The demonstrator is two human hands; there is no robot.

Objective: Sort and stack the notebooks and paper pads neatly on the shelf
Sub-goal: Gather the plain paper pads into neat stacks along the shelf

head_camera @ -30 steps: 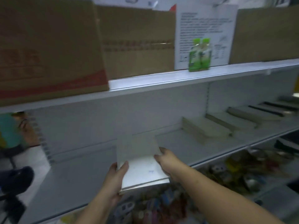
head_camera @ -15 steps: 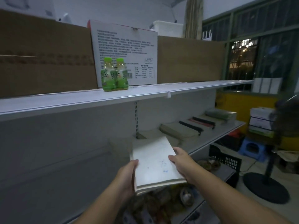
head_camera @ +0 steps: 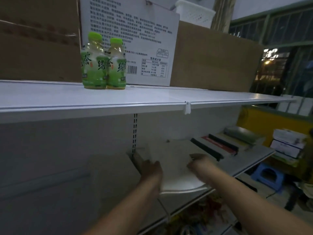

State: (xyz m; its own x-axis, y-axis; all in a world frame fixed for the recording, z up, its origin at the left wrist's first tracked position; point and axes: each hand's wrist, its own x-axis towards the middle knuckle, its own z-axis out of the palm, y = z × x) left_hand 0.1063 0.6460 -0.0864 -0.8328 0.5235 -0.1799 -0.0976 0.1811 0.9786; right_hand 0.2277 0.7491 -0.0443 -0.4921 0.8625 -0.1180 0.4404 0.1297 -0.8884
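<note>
My left grip and right grip each clamped a side edge of the pad. I judged it light and bendy, needing both edges held

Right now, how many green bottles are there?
2: the left bottle and the right bottle stand side by side on the top shelf, before the white box. None seem hidden.

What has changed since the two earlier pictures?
The white pad moved forward and down, from the air in front of the shelves to the lower shelf. The left hand and the right hand still hold its sides; blur hides whether it lies flat yet. The green bottles and the row of notebooks stayed in place.
</note>
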